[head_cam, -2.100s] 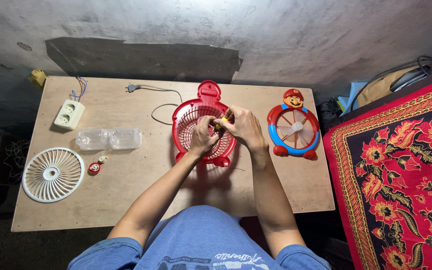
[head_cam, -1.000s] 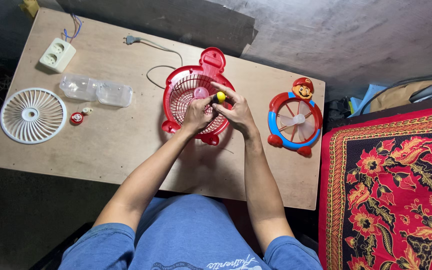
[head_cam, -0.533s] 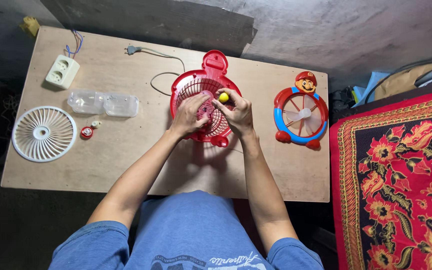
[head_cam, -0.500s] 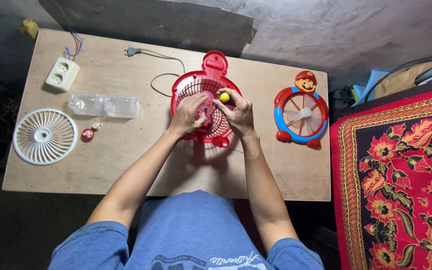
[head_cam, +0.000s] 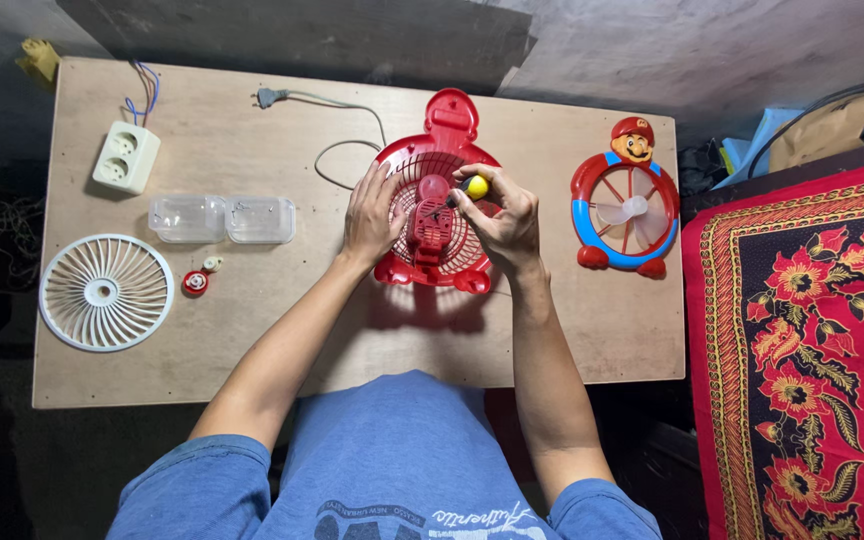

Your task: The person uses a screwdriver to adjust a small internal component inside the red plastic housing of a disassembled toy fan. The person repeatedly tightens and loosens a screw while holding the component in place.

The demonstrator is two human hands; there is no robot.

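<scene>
A: Status on red fan (head_cam: 432, 215)?
B: Lying flat mid-surface (head_cam: 252, 330), grille side down, motor housing (head_cam: 430, 225) facing up.
A: Hands?
B: Left hand (head_cam: 372, 215) spread flat on the fan's left rim, pinning it. Right hand (head_cam: 500, 215) clenched round a screwdriver (head_cam: 472, 186), yellow-black handle, tip pointing in at the housing.
A: Tip seated in a screw?
B: Cannot tell, too small and partly hidden by fingers.
A: Risks?
B: Likely slip: tip camming out if held off-axis, gouging plastic or jabbing left fingers, which sit near the tip. Rounded body on small feet, so could rock if left pressure eases. Any freed screw could roll off; tray not within reach.
A: Cord?
B: Cord (head_cam: 347, 135) looped behind fan, plug (head_cam: 267, 97) lying loose, well apart from socket block (head_cam: 125, 157). No live hazard seen.
A: Other clutter?
B: White grille (head_cam: 105, 292), red knob (head_cam: 194, 284), clear tray (head_cam: 222, 219) to the left; blue fan (head_cam: 627, 205) just beside right hand. Elbow swing could knock that one.
</scene>
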